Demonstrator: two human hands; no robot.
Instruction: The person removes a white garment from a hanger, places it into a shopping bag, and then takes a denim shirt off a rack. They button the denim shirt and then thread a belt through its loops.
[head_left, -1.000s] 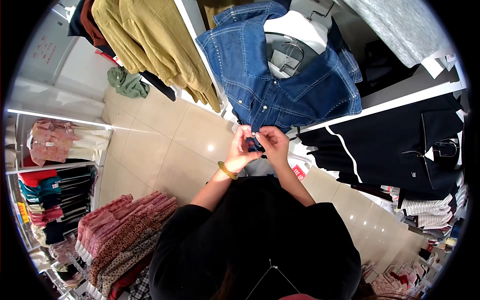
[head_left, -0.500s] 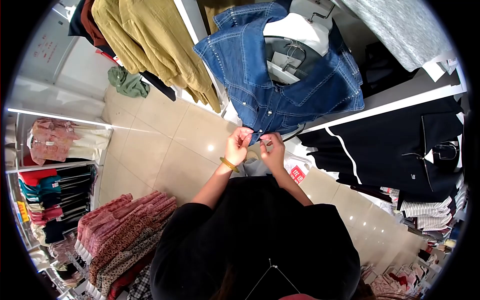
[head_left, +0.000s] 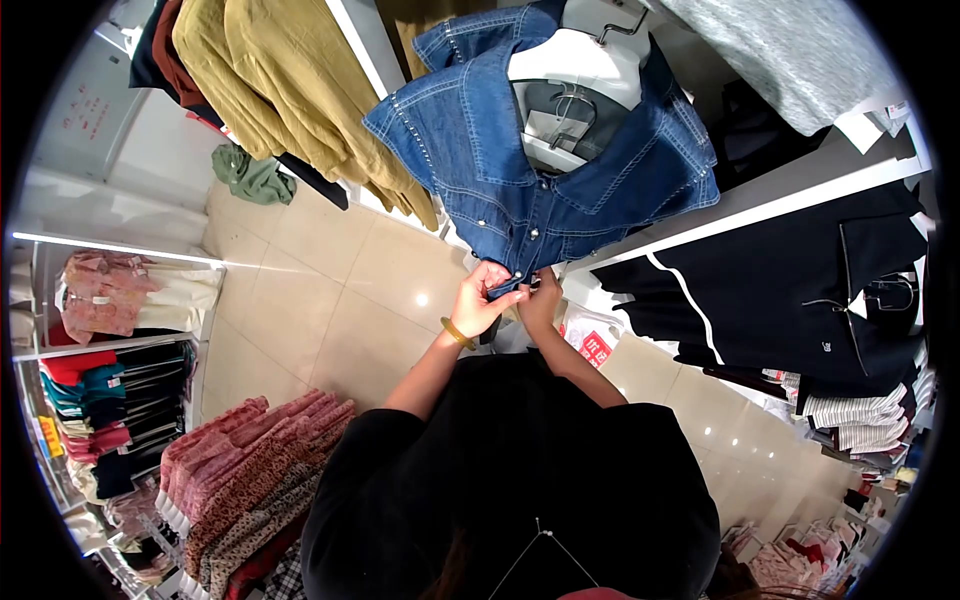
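A blue denim shirt (head_left: 480, 150) with short sleeves and light stitching hangs in front of me on a white hanger (head_left: 580, 65). Pearly buttons (head_left: 534, 233) run down its front. Low on the button placket, my left hand (head_left: 482, 300), with a yellow bangle (head_left: 459, 332) at the wrist, pinches the denim edge. My right hand (head_left: 541, 302) is closed on the same placket just beside it, its fingertips partly hidden. The two hands nearly touch. Below them the shirt's lower part is hidden by my hands and body.
Mustard shirts (head_left: 290, 90) hang at upper left, and a dark navy zip garment (head_left: 780, 290) at right along a white rail (head_left: 760, 215). Patterned pink blouses (head_left: 265, 450) hang at lower left. A green cloth (head_left: 250, 174) lies on the tiled floor (head_left: 320, 280). A white bag (head_left: 590, 340) stands below.
Both hands have shifted slightly lower on the placket; the left fingers now fold the edge over, and the right hand has turned inward. The shirt has moved a little left in view.
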